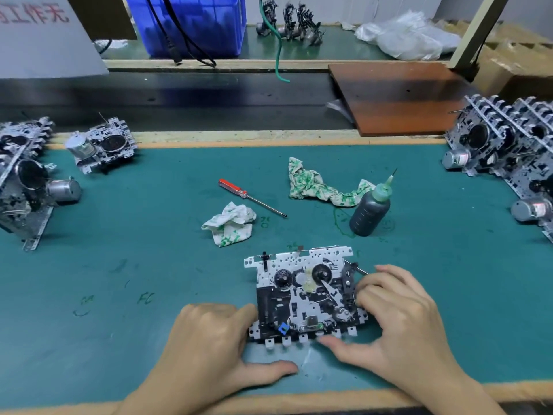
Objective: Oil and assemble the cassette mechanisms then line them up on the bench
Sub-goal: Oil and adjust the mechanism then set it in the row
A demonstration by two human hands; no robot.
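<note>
both hands on the flat metal-and-black-plastic cassette mechanism [305,298]
left hand [209,348] grips its left edge, right hand [398,322] pinches its right side; dark green-capped oil bottle [371,211] stands just behind.

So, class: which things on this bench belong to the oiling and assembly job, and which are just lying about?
Belong to the job:
cassette mechanism under both hands
oil bottle
screwdriver
mechanisms lined up on the left and on the right

Lying about:
crumpled rags
blue crate
plastic bags
brown board
</note>
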